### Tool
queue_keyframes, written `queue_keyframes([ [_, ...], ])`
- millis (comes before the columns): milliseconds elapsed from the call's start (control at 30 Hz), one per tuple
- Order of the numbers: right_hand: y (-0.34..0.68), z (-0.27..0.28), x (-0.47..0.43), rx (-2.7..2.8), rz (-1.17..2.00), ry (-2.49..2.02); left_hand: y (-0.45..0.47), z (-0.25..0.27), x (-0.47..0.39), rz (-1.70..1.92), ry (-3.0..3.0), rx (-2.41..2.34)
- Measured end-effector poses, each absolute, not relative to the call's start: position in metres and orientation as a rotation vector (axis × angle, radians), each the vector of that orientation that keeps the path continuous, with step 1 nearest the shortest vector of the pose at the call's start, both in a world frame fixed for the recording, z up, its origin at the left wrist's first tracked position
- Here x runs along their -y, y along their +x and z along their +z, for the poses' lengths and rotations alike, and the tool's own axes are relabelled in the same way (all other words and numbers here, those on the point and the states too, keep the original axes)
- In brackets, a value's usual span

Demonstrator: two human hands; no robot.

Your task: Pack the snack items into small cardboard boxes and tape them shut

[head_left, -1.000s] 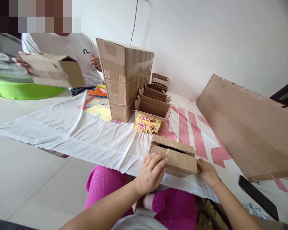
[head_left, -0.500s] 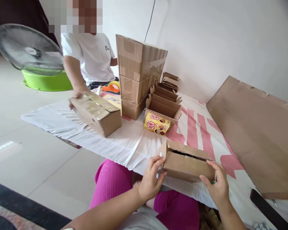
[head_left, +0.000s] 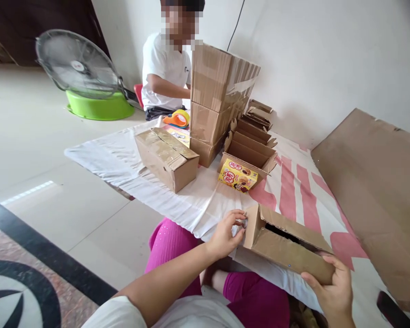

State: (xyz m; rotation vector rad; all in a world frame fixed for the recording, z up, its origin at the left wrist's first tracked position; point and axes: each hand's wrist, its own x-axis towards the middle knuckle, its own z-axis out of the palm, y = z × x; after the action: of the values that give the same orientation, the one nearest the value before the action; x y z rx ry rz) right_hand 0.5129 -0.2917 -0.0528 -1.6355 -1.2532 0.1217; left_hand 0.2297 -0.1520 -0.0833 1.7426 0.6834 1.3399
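Note:
A brown cardboard box lies at the table edge before me, with a dark gap between its top flaps. My right hand grips its right end, thumb on the near side and fingers over the top. At the box's left end is my left hand, its fingers curled in a pinch against the end face. A small shiny, whitish patch shows by those fingertips; whether it is tape or a label I cannot make out.
A taped box sits at left, beside stacked boxes. Open boxes stand in a row behind a yellow printed carton. An orange tape dispenser lies near a seated person. A large cardboard sheet leans at right.
The view has swung left. The co-worker's hand has let go of the taped box and drawn back behind the stack. My box is turned slightly, and my left fingers have moved onto its end face.

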Motion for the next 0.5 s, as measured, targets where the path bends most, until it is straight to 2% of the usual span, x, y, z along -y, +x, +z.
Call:
queue_keyframes([
  [300, 0.515, -0.053, 0.279, 1.407, -0.013, -1.646, 0.236, -0.084, 0.143, 1.312, 1.646, -0.795],
  [400, 0.504, -0.043, 0.275, 1.467, -0.368, -1.625, 0.23, -0.082, 0.145, 1.361, 1.485, -0.89],
  [500, 0.481, -0.037, 0.287, 1.387, -0.747, -1.513, 0.218, -0.072, 0.161, 1.528, 1.654, -0.949],
])
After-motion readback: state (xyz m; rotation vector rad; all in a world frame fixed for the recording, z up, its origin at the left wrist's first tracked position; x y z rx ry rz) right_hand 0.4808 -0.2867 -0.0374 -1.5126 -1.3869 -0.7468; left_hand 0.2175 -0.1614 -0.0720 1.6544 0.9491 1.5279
